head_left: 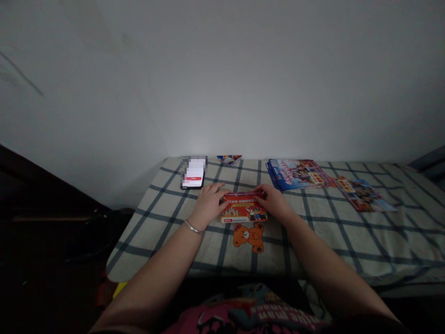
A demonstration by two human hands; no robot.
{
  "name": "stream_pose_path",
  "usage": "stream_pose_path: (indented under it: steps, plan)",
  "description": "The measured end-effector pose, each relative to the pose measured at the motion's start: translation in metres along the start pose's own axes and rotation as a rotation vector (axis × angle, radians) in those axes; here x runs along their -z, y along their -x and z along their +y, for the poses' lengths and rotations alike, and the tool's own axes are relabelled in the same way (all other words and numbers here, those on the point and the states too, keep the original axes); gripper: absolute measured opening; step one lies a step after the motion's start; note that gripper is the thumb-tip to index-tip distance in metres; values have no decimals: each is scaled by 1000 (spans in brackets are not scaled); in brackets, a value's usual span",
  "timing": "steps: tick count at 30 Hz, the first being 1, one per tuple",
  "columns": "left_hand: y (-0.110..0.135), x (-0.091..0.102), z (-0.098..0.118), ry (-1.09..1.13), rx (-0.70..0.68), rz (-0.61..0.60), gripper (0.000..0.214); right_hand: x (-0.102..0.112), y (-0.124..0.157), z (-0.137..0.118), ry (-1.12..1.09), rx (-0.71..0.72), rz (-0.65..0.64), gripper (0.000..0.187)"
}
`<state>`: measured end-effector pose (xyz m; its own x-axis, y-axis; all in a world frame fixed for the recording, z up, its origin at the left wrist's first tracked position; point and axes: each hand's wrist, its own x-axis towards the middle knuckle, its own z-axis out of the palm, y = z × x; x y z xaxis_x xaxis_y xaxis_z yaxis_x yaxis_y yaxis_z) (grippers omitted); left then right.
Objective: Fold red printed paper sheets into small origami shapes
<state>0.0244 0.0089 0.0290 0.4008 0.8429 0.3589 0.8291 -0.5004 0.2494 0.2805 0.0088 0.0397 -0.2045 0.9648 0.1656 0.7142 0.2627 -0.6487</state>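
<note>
A red printed flyer (243, 211), with yellow lettering and small figures, lies on the checked cloth in front of me. It looks folded along its far edge. My left hand (208, 200) has its thumb and curled fingers at the left end of the flyer. At the right end, the thumb and fingers of my right hand (275, 203) close on the far corner. Both hands rest low, close to the cloth. Just below the flyer's near edge shows an orange teddy bear picture (249, 236) on the cloth.
A phone (193, 172) with a lit screen lies at the left. Against the wall (243, 83) sits a small folded paper triangle (229, 159). To the right are a stack of colourful flyers (295, 174) and a separate flyer (365, 195). The checked tablecloth (146, 232) covers the surface.
</note>
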Motion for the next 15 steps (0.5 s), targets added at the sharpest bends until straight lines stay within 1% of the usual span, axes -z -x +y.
stream_pose_path:
  steps: [2,4,6,10,12,15]
  plan:
    - [-1,-2,-1,26,-5,-2,30,1,3,-3,16,-51,-11,36]
    - [-2,-3,-1,45,-9,-2,29,1,5,-2,24,-83,-27,44]
    - [-3,-4,-1,53,-9,3,28,1,5,0,6,-105,-45,41]
    - [-3,-4,-1,68,-18,3,30,0,1,5,-96,-127,-63,26]
    - [-3,-4,-2,85,-13,13,32,1,0,6,-118,-135,-48,20]
    - [-3,-5,-3,118,-4,32,34,1,3,6,-144,-144,1,18]
